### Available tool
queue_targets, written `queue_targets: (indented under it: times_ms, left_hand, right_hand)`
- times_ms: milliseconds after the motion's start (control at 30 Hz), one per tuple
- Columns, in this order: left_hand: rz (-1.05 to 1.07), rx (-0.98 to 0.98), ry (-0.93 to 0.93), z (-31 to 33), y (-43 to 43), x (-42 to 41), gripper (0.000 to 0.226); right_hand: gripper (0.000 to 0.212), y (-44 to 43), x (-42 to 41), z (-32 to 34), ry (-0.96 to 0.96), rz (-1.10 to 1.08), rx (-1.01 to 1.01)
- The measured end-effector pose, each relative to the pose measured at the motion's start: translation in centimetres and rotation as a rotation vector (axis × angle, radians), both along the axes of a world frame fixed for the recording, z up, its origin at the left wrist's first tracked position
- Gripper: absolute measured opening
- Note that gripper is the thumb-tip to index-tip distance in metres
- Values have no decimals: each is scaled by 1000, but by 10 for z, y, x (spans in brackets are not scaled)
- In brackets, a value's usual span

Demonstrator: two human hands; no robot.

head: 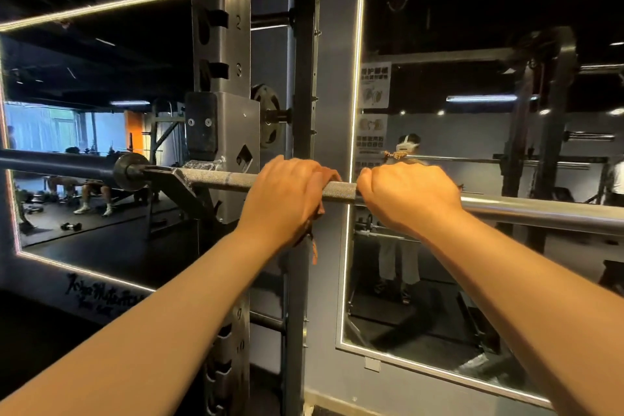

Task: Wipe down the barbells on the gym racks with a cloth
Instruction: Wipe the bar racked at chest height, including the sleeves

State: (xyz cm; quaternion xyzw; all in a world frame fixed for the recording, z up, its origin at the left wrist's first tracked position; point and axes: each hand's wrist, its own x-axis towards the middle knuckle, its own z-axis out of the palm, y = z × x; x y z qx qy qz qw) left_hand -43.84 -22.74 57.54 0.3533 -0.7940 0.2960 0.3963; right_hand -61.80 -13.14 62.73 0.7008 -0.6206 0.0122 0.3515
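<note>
**Both hands on the racked barbell, cloth under the left**

At the far left, a light-edged wall mirror (84, 78) is showing the gym floor. The barbell (216, 179) is running in from the left edge, its dark sleeve ending at a collar (130, 171). Its knurled shaft is lying in the hook (179, 179) of the rack upright (221, 44), which is carrying numbered holes up its face. A weight plate (266, 118) is hanging on a peg just behind the upright.

Right of the hook, the left hand (287, 192) is curling over the shaft and clamping a brownish cloth (331, 176) around it. One edge of the cloth is peeking out past the fingers, and a frayed strip is dangling below the wrist.

Just beside it, across a short stretch of bare knurling, the right hand (408, 194) is gripping the bar directly, with its fingers wrapped over the top. Beyond it the smooth shaft is continuing off the right edge, in front of a second mirror (472, 280).
</note>
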Motion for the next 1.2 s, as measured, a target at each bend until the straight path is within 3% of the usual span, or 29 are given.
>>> queue_targets:
  times_ms: [167, 367, 500, 667, 733, 833, 1000, 1200]
  left_hand:
    - [43, -15, 376, -10, -2, -23, 46]
    - [-62, -29, 290, -15, -4, -14, 47]
    - [-14, -71, 226, -11, -7, 15, 44]
    - [73, 50, 391, -10, -14, 15, 48]
    - [123, 32, 351, -6, -8, -7, 51]
    - [28, -3, 305, -10, -4, -22, 41]
    - [-17, -61, 105, -8, -8, 26, 34]
    - [129, 148, 391, -3, -12, 23, 46]
  right_hand:
    - [13, -2, -2, -3, 18, 19, -47]
    - [15, -5, -2, -4, -18, 0, -62]
    - [14, -6, -2, -4, -9, 0, -54]
    - [17, -7, -3, -5, 18, -9, -98]
    - [17, -6, -4, -5, 26, -12, -110]
    - [14, -1, -2, -4, 15, -24, -71]
    - [18, 0, 2, -3, 93, -47, -56]
    - [17, -3, 7, -4, -45, -99, -51]
